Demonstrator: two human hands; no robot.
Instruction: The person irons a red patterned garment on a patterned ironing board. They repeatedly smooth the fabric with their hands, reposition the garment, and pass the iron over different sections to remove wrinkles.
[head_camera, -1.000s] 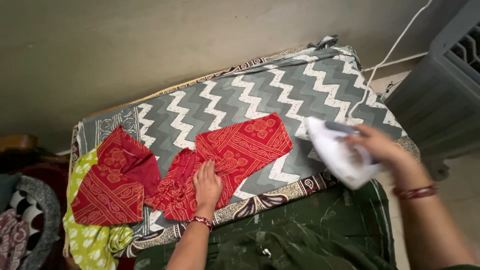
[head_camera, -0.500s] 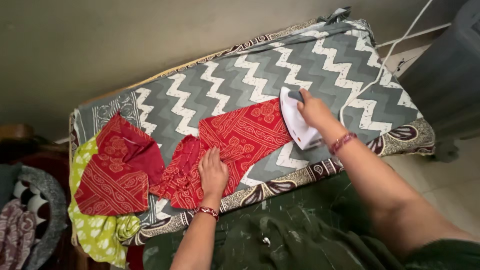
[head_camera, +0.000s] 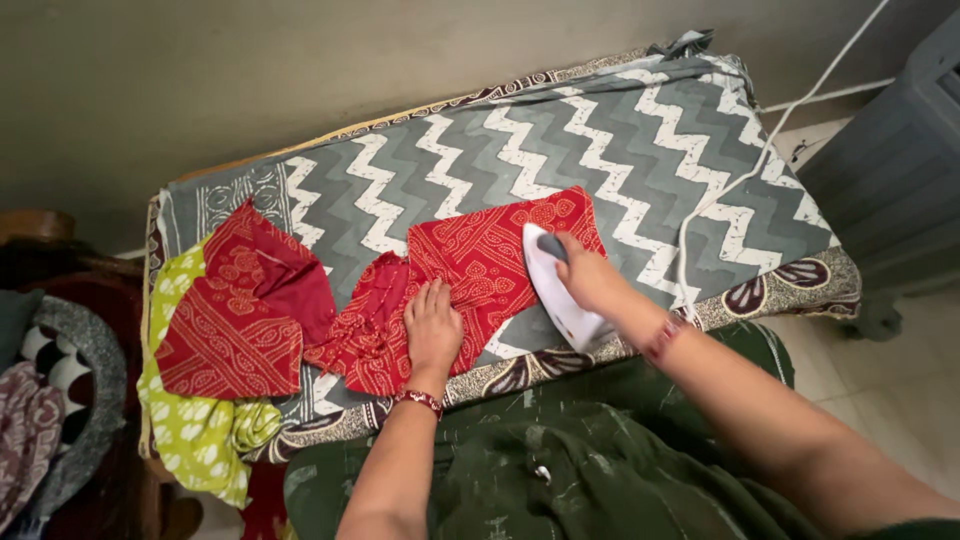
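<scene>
A red patterned cloth (head_camera: 480, 260) lies on a table covered with a grey and white zigzag sheet (head_camera: 620, 140). My left hand (head_camera: 432, 328) presses flat on the cloth's bunched left part. My right hand (head_camera: 590, 275) grips the handle of a white electric iron (head_camera: 553, 290), which rests on the cloth's right end. The iron's white cord (head_camera: 760, 150) runs up and off to the right.
A second red patterned cloth (head_camera: 235, 320) lies folded at the table's left end, on top of a lime green printed cloth (head_camera: 195, 435). A grey slatted appliance (head_camera: 890, 180) stands to the right. More fabrics (head_camera: 50, 400) are piled at far left. A wall runs behind the table.
My right hand carried the iron from off the table's right side leftward and set it on the red cloth. My left hand stayed pressed on the cloth.
</scene>
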